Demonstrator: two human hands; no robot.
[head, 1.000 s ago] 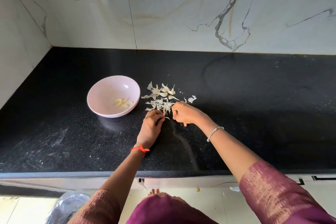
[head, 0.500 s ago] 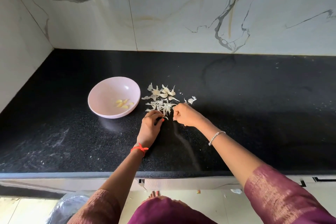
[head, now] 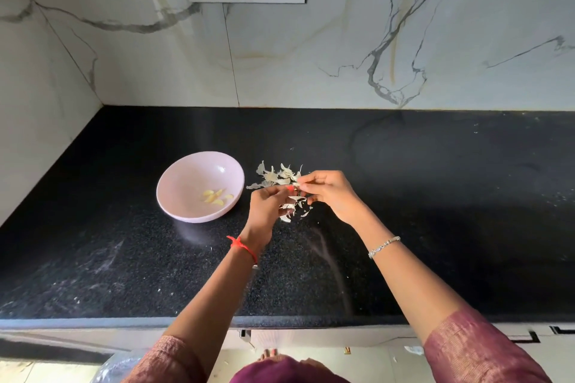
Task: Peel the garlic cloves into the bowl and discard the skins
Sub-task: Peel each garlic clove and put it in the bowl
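View from my head down onto a black counter (head: 435, 196) against a marbled wall. A second ago both my hands lay low on the counter, at the front edge of the skins (head: 277, 175). Now they are raised off the surface and brought together above that heap.

My right hand (head: 329, 193) has thumb and forefinger closed on a small pale piece (head: 295, 185). It is too small to tell clove from skin, but I take it for a fresh clove picked out of the heap. My left hand (head: 270, 208) is curled, its fingertips reaching the piece from the other side. Whether they clamp it or only touch it I cannot tell.

The bowl (head: 174, 205) has not moved. It sits left of the counter's middle, about halfway between the wall and the front edge, with a few peeled yellow cloves (head: 217, 196) at its bottom. The skins lie just to its right, loose on the counter, partly hidden under my hands.

The lift suggests a new peeling step is beginning. Once this piece is bare it goes left into the bowl. The skins are not yet discarded, so the task is well short of done
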